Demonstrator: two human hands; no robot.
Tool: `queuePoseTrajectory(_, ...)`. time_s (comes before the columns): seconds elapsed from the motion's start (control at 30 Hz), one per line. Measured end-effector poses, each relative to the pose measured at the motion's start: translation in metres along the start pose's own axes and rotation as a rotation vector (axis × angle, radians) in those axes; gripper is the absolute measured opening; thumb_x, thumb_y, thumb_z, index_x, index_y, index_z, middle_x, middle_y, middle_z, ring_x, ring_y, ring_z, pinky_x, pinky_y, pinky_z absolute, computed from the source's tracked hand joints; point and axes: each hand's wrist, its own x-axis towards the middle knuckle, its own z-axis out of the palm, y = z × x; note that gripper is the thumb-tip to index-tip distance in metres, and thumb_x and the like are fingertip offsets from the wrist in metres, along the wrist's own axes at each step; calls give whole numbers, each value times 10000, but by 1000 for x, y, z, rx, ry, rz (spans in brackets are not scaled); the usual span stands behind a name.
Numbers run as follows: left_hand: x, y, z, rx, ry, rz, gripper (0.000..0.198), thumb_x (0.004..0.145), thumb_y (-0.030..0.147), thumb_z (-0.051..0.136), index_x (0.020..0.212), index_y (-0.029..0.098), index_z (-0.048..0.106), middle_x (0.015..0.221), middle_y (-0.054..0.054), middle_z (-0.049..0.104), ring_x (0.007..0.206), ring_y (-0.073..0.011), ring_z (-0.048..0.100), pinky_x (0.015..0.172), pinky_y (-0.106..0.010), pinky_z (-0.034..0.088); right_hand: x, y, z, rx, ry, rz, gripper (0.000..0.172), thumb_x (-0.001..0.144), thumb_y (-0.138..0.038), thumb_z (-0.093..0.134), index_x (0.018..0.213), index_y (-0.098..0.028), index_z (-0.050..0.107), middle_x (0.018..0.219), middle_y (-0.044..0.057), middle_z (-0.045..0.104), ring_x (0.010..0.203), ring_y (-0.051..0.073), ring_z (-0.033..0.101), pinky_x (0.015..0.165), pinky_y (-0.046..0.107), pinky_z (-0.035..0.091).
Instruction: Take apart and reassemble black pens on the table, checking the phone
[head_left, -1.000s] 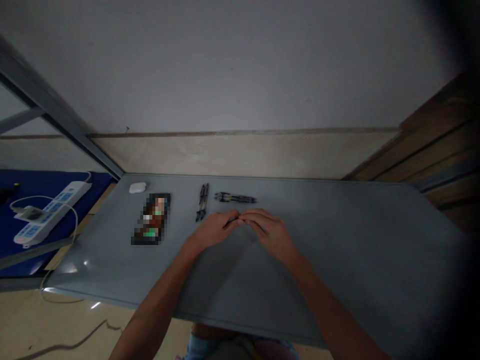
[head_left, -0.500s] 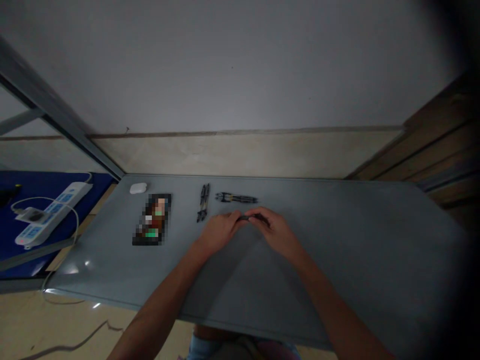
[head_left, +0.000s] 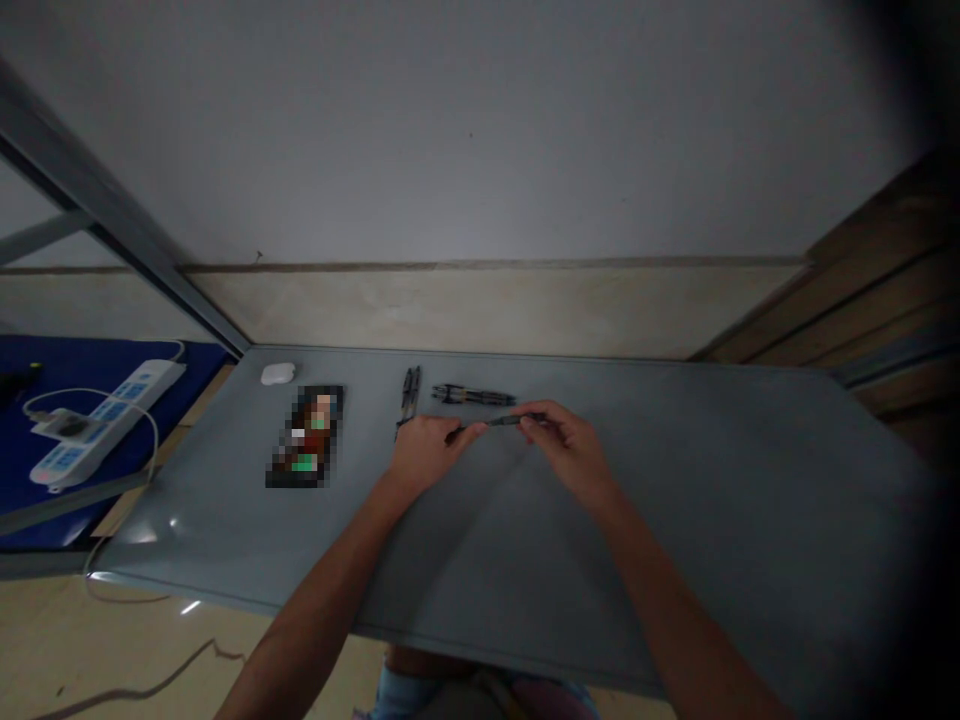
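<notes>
A dark pen (head_left: 505,421) stretches between my two hands above the grey table. My left hand (head_left: 427,452) is closed on its left end, where a dark piece shows at the fingertips. My right hand (head_left: 566,445) pinches the right end between thumb and fingers. A thin stretch lies between the hands; whether the pen is in one piece or pulled apart, I cannot tell. Just beyond the hands a bunch of several dark pens (head_left: 474,396) lies crosswise. Left of it are more pens (head_left: 409,392), pointing away from me, their near ends partly hidden by my left hand.
On the table (head_left: 720,520), a blurred-out phone (head_left: 306,437) lies to the left, with a white earbud case (head_left: 278,373) behind it. A white power strip (head_left: 109,425) with a cable rests on a blue surface further left. A wall (head_left: 480,310) borders the back.
My hands have moved apart, the left one to the left and the right one slightly right and away. More of the pen now shows between them. My left hand now covers the near ends of the left pens.
</notes>
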Motion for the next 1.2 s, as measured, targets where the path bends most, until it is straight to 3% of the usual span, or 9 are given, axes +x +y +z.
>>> queuePoseTrajectory(0.13,0,1,1,2,29,-29,664,914,673,310,615,178,636,572,-44,602,554,-153,540,565,-260,318,5,6,-4,21,138,1,233,869,-375,567,988,-207,676,804,51,696,719,191,645,658,304,495)
queuePoseTrajectory(0.27,-1,3,1,20,13,-19,632,933,639,302,638,186,630,589,-47,614,573,-164,562,572,-267,326,8,19,-7,-334,346,11,232,866,-334,549,1022,-199,654,961,101,712,746,211,646,713,354,505)
queuePoseTrajectory(0.4,-2,4,1,49,-21,-3,580,958,574,299,685,190,636,634,-56,643,601,-174,594,591,-269,357,9,32,-9,-676,319,-38,169,868,-269,520,945,-194,651,903,116,715,823,268,631,781,411,492)
queuePoseTrajectory(0.53,-3,7,1,74,-50,30,468,990,454,295,822,189,643,701,-55,676,643,-183,632,611,-269,394,9,34,-8,-773,268,-137,161,894,-283,507,881,-198,643,906,118,699,881,282,612,834,422,476)
queuePoseTrajectory(0.67,-4,10,0,78,-65,76,401,1007,408,276,990,194,614,801,-52,702,705,-182,661,631,-260,425,7,21,-3,-675,266,-199,245,928,-354,480,847,-190,643,899,122,684,886,268,617,850,399,464)
queuePoseTrajectory(0.83,-6,14,3,67,-129,216,416,1012,450,255,1084,226,599,924,-48,705,798,-179,672,675,-249,445,-3,-2,9,-249,16,-69,474,985,-488,325,729,-203,604,689,47,654,648,185,615,623,284,452)
queuePoseTrajectory(0.93,-8,15,6,66,-162,248,416,1008,452,269,1128,234,603,951,-65,697,801,-186,665,690,-260,447,-8,-8,15,-239,-54,-57,493,957,-534,381,609,-213,518,541,0,539,526,159,528,533,269,386)
queuePoseTrajectory(1.07,-8,15,6,1,-152,219,413,1002,460,295,1121,234,620,947,-71,689,803,-185,655,696,-259,434,-7,-7,15,-217,-82,-30,467,938,-530,432,605,-214,514,533,-9,512,508,147,492,507,263,370)
queuePoseTrajectory(1.2,-2,6,2,-83,-45,75,482,1008,462,255,915,181,636,804,-64,670,737,-180,626,681,-262,406,-1,-7,7,-175,-37,-26,383,904,-519,495,703,-210,600,632,18,601,588,162,551,556,266,430)
